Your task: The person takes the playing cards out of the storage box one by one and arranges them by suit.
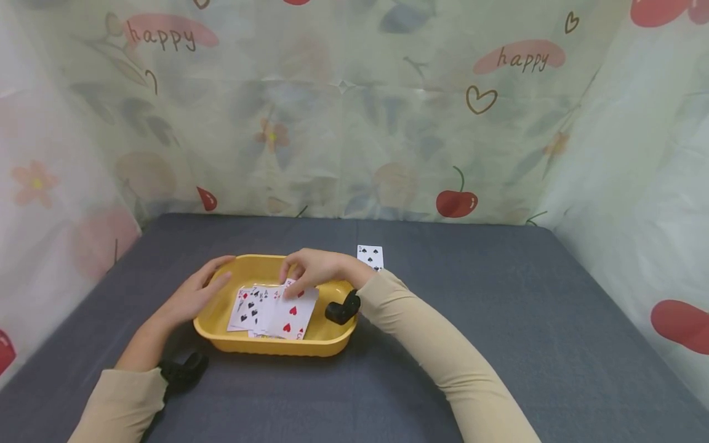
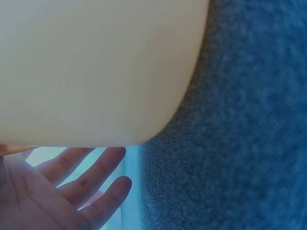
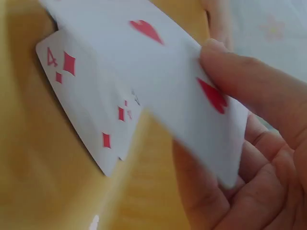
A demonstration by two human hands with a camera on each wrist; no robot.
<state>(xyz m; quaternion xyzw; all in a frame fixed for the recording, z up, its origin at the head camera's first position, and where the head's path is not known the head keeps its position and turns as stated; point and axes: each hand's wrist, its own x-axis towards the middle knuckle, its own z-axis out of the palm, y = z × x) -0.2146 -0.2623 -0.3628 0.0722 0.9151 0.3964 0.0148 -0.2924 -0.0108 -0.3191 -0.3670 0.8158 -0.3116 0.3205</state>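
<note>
My right hand [image 1: 318, 266] reaches over a yellow plastic tray [image 1: 274, 348] and pinches a hearts playing card [image 3: 180, 76] near one end, thumb on its face and fingers behind. Beneath and beside this card, several face-up playing cards [image 1: 250, 312] overlap one another on the tray floor. A four of diamonds [image 3: 86, 96] shows among them in the right wrist view. At the tray's left end is my left hand [image 1: 191, 300], its thumb over the rim. In the left wrist view its fingers [image 2: 93, 177] extend loosely past the tray's outer wall.
Behind my right wrist, a spades card [image 1: 369, 255] lies face up on the dark grey cloth-covered table [image 1: 498, 320], partly hidden by the forearm. A printed curtain [image 1: 343, 123] hangs along the back and both sides. Black wrist camera mounts [image 1: 342, 309] sit on both wrists.
</note>
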